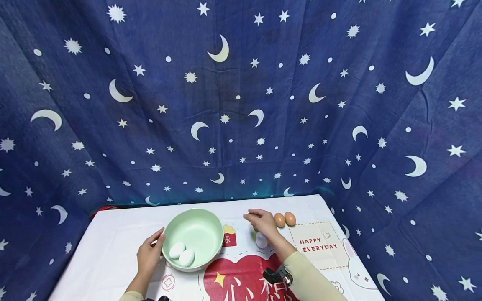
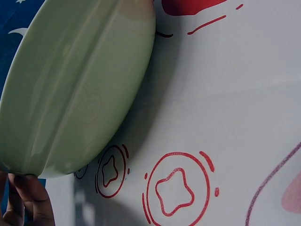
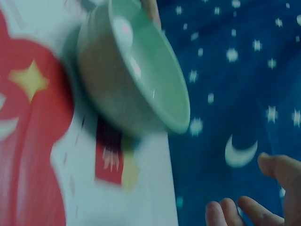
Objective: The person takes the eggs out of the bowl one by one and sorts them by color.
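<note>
A pale green bowl (image 1: pixel 203 234) stands on the table at centre-left, with two white eggs (image 1: pixel 186 258) lying together inside. My left hand (image 1: pixel 149 252) holds the bowl's left edge; its fingers (image 2: pixel 35 200) meet the green side in the left wrist view. To the right of the bowl, my right hand (image 1: pixel 263 223) hovers over the cloth. Thumb and fingers (image 3: pixel 225 212) are apart in the right wrist view, with nothing visible between them. Another white egg (image 1: pixel 261 240) lies beside the right wrist, partly covered. Two brown eggs (image 1: pixel 290 218) sit just past that hand.
A white tablecloth (image 1: pixel 124 234) with red prints and lettering covers the table. Behind and at the sides hangs a dark blue curtain (image 1: pixel 241 100) with moons and stars. A black strap (image 1: pixel 276 276) is on the right wrist.
</note>
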